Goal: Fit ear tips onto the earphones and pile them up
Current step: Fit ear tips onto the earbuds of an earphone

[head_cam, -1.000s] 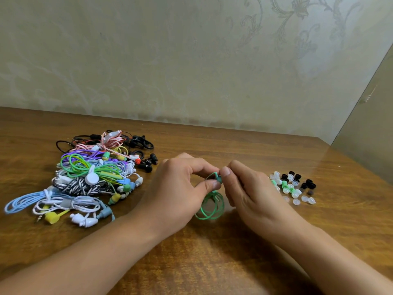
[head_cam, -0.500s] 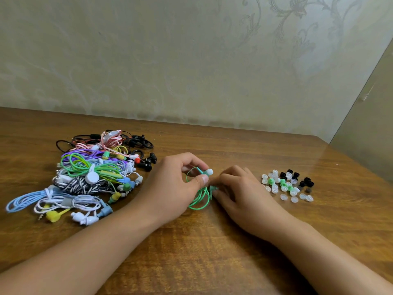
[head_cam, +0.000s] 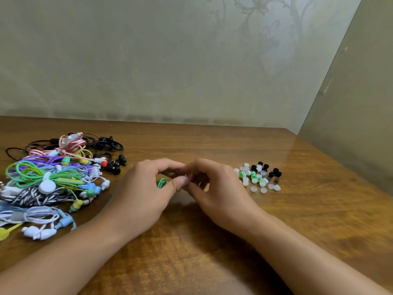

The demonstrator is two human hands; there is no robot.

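Green earphone (head_cam: 161, 182) now mostly behind hands (head_cam: 187, 182).

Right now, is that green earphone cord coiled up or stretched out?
Coiled, apparently: only a small loop of the green cord shows beside the left hand; the rest is hidden.

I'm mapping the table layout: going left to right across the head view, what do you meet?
pile of earphones → left hand gripping the green earphone → right hand, fingertips meeting the left's → loose ear tips.
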